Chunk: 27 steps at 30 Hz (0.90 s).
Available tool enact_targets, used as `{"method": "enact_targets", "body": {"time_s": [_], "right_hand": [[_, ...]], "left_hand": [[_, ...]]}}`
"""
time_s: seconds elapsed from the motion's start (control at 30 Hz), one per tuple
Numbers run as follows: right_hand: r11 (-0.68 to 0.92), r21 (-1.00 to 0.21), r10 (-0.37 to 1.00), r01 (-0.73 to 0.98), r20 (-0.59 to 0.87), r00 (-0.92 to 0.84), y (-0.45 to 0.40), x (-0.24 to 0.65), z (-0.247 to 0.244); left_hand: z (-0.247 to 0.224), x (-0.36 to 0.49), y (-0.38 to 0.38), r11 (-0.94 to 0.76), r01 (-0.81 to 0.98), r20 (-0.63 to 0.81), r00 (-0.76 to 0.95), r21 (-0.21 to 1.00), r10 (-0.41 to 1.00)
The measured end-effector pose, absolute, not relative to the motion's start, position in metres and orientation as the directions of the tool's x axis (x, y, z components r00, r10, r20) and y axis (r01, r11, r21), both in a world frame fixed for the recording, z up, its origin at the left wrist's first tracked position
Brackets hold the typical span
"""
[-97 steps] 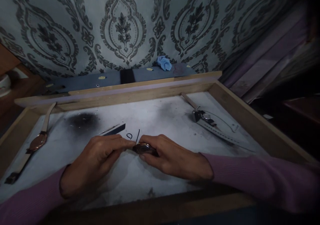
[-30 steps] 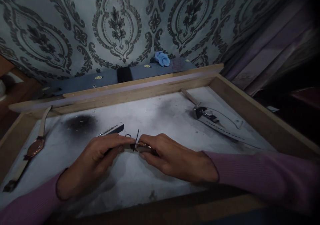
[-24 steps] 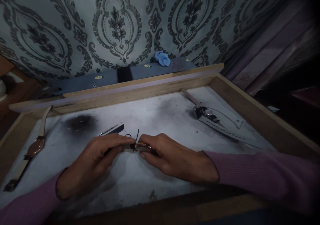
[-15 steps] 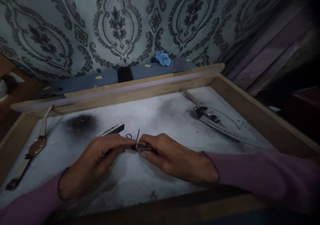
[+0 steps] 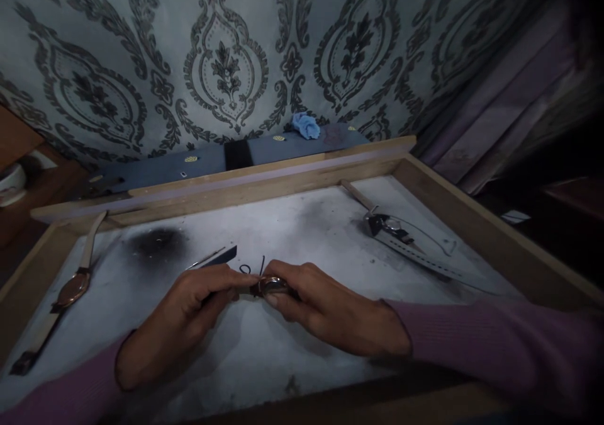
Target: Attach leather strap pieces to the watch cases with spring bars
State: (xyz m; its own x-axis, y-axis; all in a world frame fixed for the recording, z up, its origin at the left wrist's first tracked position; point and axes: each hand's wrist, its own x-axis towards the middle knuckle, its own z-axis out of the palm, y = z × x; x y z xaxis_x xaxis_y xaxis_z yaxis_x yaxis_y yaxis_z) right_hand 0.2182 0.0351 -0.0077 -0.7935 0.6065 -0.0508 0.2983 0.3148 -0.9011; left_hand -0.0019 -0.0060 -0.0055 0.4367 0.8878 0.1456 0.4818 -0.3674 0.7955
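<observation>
Pale wood frames the tray [image 5: 453,208], its raised walls presumably there to stop small parts from rolling off. Inside, the right hand [image 5: 325,308] and left hand [image 5: 189,305] meet near the middle, low over the white floor, probably to limit any drop. To the right lies a strapped piece [image 5: 391,225], and at the left a rose-coloured watch [image 5: 73,288] laid out lengthwise; both sit well apart from the hands, which seems to leave working room. The held watch [image 5: 274,284] is between the hands: the right fingers curl snugly round its case, as if to brace it, while the left fingers are nearly together, apparently pinching its strap [image 5: 246,291]. Just beyond the left hand, seemingly within easy reach, lies a dark strip [image 5: 224,256]. Smallest is a dark loop [image 5: 245,269], loose or drawn, I cannot tell.
</observation>
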Motion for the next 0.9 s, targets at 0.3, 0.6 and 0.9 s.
{"method": "enact_targets", "body": {"time_s": [0.3, 0.6, 0.9], "right_hand": [[0.284, -0.925, 0.595, 0.252, -0.036, -0.803, 0.0361, 0.2185, -0.0058], [0.270, -0.938, 0.572, 0.218, -0.026, -0.820, 0.0375, 0.2189, -0.0092], [0.232, -0.946, 0.573, 0.228, -0.057, -0.818, 0.0368, 0.2194, -0.0095]], "left_hand": [[-0.0055, 0.0002, -0.0064, -0.371, 0.465, 0.161, 0.430, 0.804, 0.888], [-0.0077, -0.0023, -0.0079, -0.403, 0.501, 0.171, 0.445, 0.766, 0.879], [-0.0059, -0.0013, -0.0091, -0.380, 0.512, 0.151, 0.433, 0.770, 0.889]]}}
